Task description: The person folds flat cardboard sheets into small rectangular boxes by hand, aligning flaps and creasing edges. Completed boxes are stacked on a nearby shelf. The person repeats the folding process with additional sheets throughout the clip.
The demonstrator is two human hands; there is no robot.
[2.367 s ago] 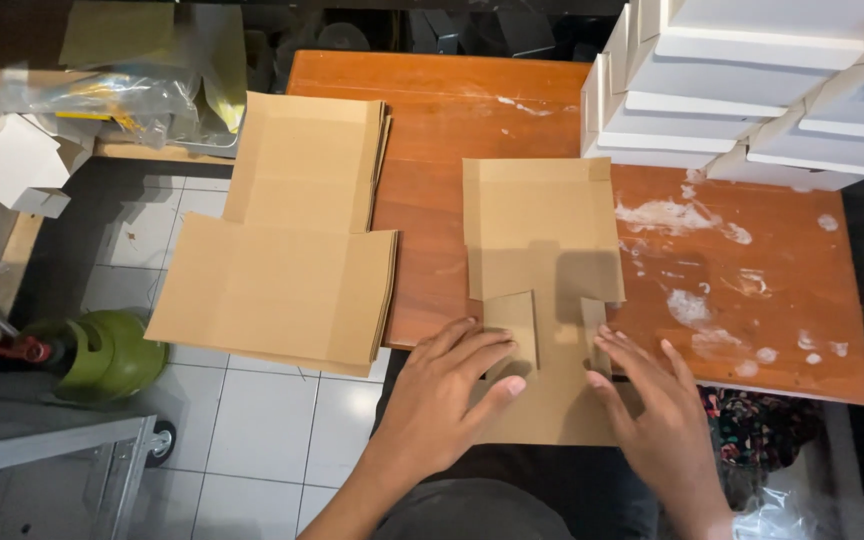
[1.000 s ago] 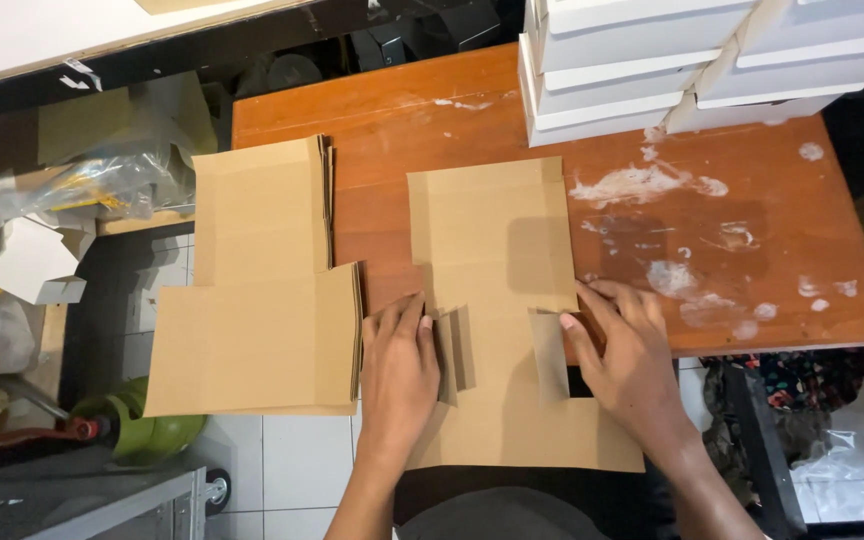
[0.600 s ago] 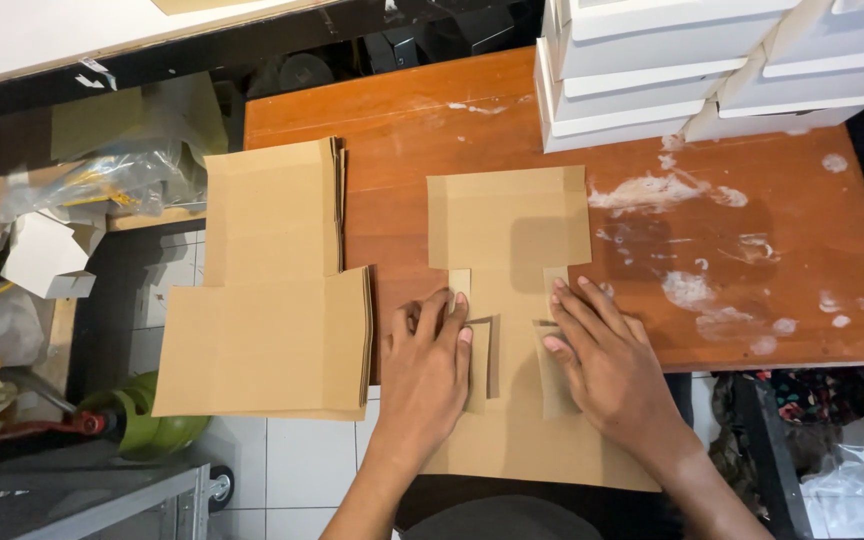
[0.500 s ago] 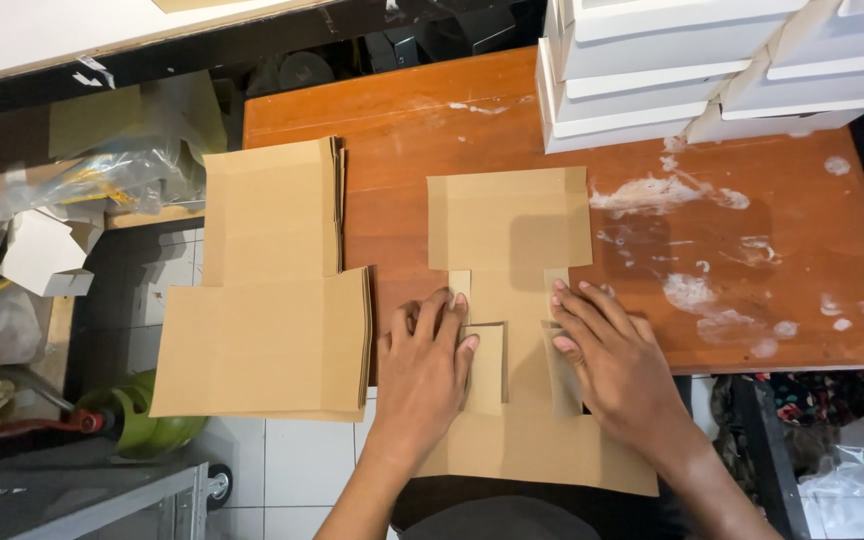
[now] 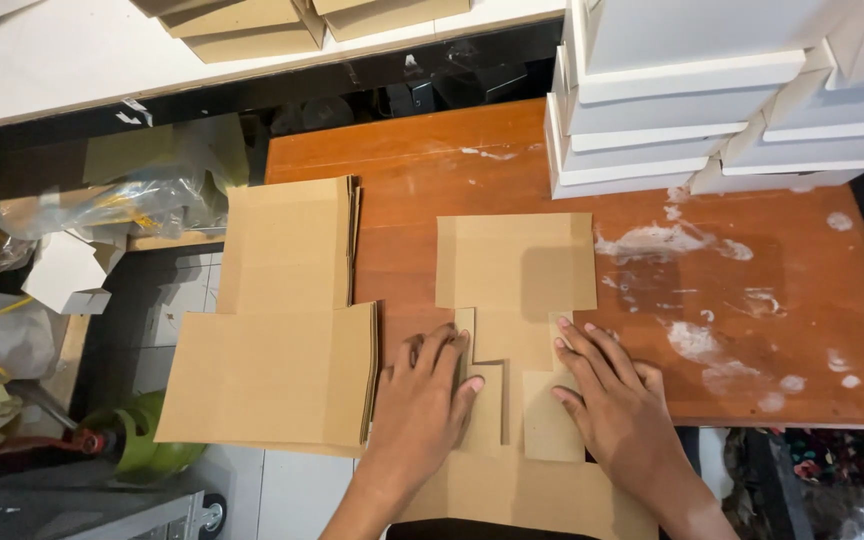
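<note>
Flat on the near edge of the orange-brown wooden table (image 5: pixel 432 160) lies a cut cardboard blank (image 5: pixel 515 262), its two side flaps folded inward over its middle. Both hands press those flaps down with open palms and spread fingers, gripping nothing: the left hand (image 5: pixel 424 400) lies on the left flap (image 5: pixel 487 405), the right hand (image 5: pixel 617 405) on the right flap (image 5: pixel 549 415), and the flaps nearly meet between them. The blank's nearest part overhangs the table toward the person. Just left of the left hand, a stack of flat cardboard blanks (image 5: pixel 282 330) juts past the table's left edge. At the far right corner stand stacked white boxes (image 5: pixel 702 100), with white smears (image 5: pixel 652 242) on the wood before them. Below on the tiled floor sits a green gas cylinder (image 5: pixel 147 450).
</note>
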